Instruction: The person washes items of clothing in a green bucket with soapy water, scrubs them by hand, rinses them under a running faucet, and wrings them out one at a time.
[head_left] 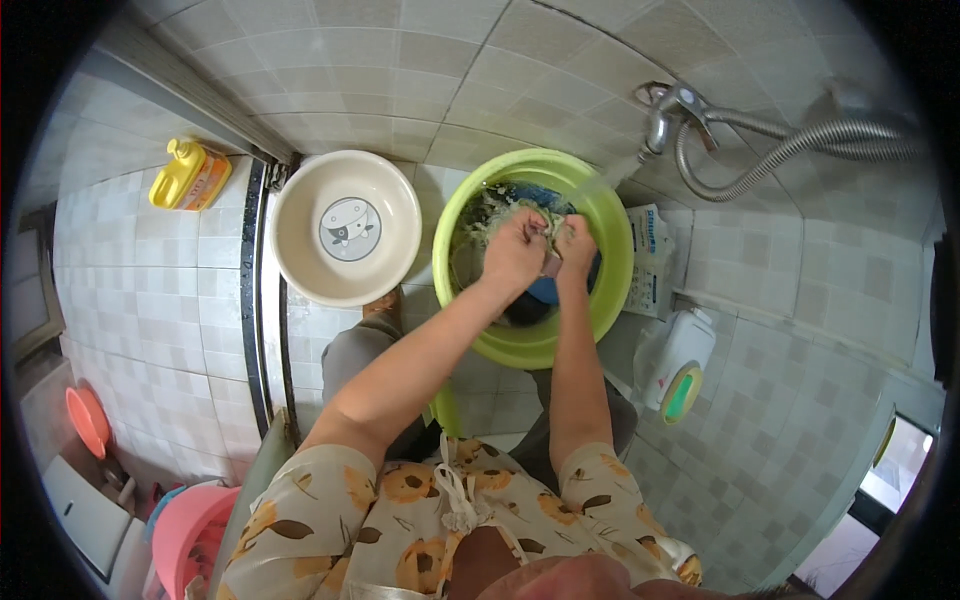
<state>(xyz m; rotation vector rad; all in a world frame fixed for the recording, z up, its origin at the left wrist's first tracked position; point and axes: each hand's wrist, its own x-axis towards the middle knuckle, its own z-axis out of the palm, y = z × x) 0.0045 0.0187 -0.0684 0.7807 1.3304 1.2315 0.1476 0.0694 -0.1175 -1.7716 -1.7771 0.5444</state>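
Observation:
Above a lime-green basin (617, 262), my left hand (517, 247) and my right hand (574, 245) are closed close together, gripping a small pale wet cloth (549, 226). Its exact kind is hidden by my fingers. Water streams from the metal faucet (655, 135) at the upper right down towards my hands and splashes around them. Inside the basin, dark and blue fabric (543, 291) lies in the water below my wrists.
Left of the green basin stands a cream basin (400, 232) with a cartoon cow inside. A yellow jug (190, 178) stands beyond the door track (262, 300). A shower hose (770, 165) hangs right. A white packet (650, 262) and a white bottle (688, 345) are beside the green basin.

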